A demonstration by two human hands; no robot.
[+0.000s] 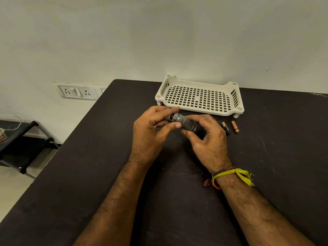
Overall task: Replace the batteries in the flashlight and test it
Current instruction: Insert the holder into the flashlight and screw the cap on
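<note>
A small grey metal flashlight (184, 122) lies across between both hands, just above the black table (88, 166). My left hand (152, 134) pinches its silver head end with thumb and fingers. My right hand (205, 139) grips the dark body and tail end. Two copper-and-black batteries lie on the table right of my right hand: one (225, 127) close to the fingers, another (235, 126) a little further right. Whether the flashlight's parts are joined or apart is hidden by my fingers.
A cream perforated plastic tray (236, 110) stands at the back of the table against the wall. Left of the table there is a wall socket panel (78, 92) and a low black rack (26, 137) on the floor.
</note>
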